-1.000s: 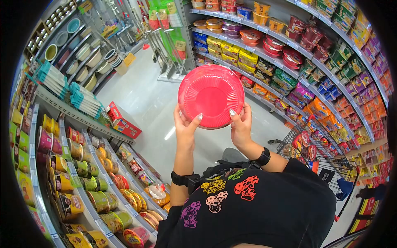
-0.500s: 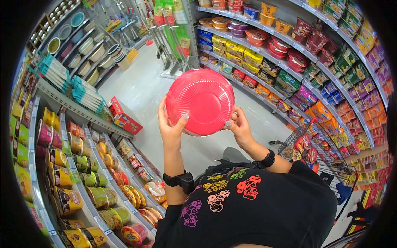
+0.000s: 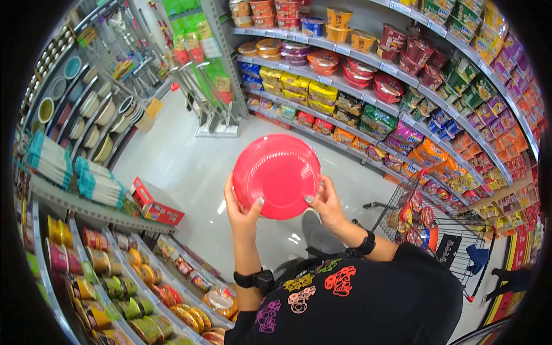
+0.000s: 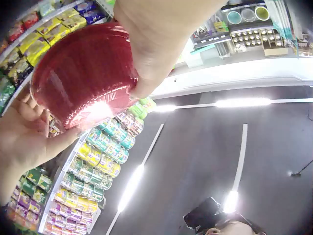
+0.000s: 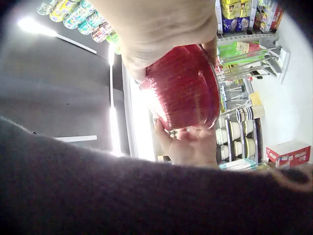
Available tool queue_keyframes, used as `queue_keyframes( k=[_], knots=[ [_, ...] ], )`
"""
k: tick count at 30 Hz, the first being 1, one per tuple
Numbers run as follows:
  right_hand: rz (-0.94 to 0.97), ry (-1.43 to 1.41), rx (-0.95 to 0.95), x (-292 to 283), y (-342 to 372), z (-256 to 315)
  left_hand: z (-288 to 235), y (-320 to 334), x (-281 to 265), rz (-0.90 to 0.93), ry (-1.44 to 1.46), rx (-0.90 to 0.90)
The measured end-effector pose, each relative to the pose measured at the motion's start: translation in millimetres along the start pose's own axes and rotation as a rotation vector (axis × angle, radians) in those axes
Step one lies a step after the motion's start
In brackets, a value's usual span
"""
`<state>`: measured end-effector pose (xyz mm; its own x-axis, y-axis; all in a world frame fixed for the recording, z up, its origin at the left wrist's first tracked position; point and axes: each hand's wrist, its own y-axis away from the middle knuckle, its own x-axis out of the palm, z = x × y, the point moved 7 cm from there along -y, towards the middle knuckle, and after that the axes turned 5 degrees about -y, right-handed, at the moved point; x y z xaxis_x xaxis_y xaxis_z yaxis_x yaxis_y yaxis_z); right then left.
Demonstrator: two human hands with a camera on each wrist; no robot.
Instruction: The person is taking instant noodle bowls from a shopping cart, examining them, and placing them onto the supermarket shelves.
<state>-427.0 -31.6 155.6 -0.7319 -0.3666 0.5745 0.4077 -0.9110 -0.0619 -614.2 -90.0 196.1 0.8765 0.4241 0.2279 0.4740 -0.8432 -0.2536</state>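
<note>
Both hands grip a round red tub (image 3: 277, 177) in front of the body, its ribbed, shiny round face turned up toward the head camera. On its left side the left hand (image 3: 244, 208) has its thumb on the near edge and its fingers round the side. At the right, the right hand (image 3: 326, 206) holds the rim the same way. The left wrist view shows the tub (image 4: 85, 73) from the side, dark red and ribbed, between both hands. In the right wrist view the tub (image 5: 183, 90) also sits between the hands.
Shelves of packaged noodles (image 3: 322, 92) curve along the right, with a wire cart (image 3: 414, 213) below them. Tubs and cups (image 3: 135, 307) line the lower-left shelves. A red box (image 3: 154, 204) stands by the left shelf end; mops and basins are at the back left.
The hands and the red tub have come lower in the head view, nearer the body. The view has shifted, with shelves and mop stand now further left, and a shoe shows below the tub.
</note>
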Motion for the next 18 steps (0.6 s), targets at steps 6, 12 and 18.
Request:
queue_keyframes(
  k=[6,12,18],
  knots=[
    [-0.194,-0.083,0.054,-45,-82,15,41,-65,42,0.047,0.001,-0.056],
    [-0.245,0.174,-0.553,-71,-153,106,85,-152,119,0.207,-0.032,-0.205],
    [0.212,1.164,-1.284,-67,-188,165,95,-210,197,0.466,0.434,-0.392]
  ],
)
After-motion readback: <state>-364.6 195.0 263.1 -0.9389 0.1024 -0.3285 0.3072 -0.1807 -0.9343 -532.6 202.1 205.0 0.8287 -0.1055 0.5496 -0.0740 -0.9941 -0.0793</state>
